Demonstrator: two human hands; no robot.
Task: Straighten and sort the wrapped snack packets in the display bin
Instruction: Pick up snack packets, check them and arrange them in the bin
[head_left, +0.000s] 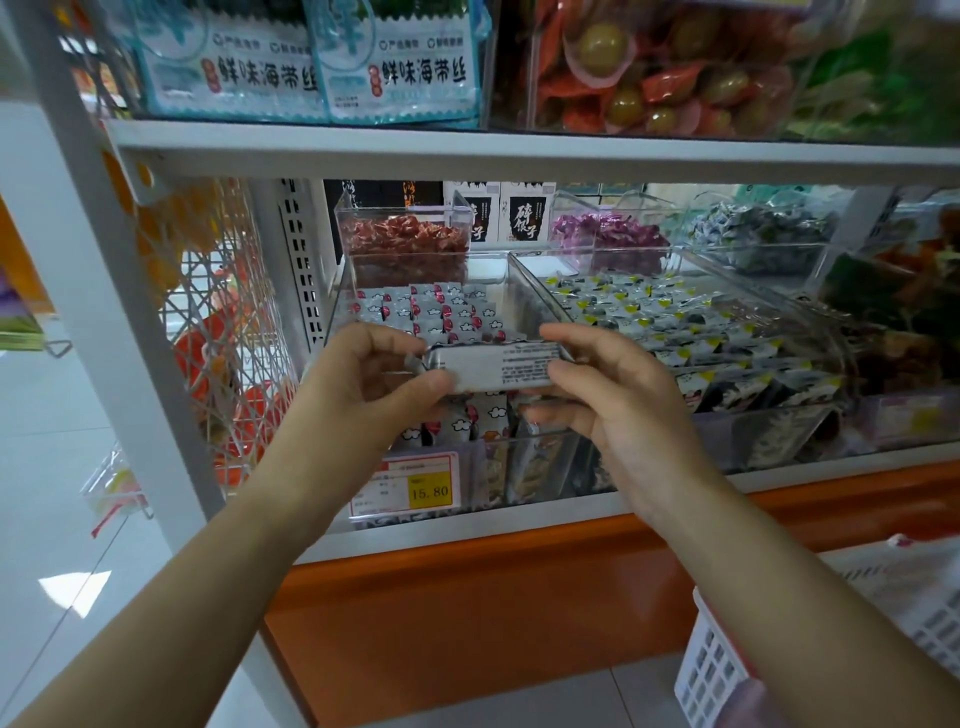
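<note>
Bin on shelf, tiled floor

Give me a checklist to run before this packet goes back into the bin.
1. Left hand grips the packet at its left end: ok.
2. Right hand grips its right end: ok.
3. Packet held level, small print facing the camera: ok.
4. Back rows in the clear bin stand upright: ok.
5. Free slot beneath the hands: cannot tell, they hide most of the front packets.
6. Yellow-marked packets sit beyond the dividing wall, none among the visible rows: ok.
</note>
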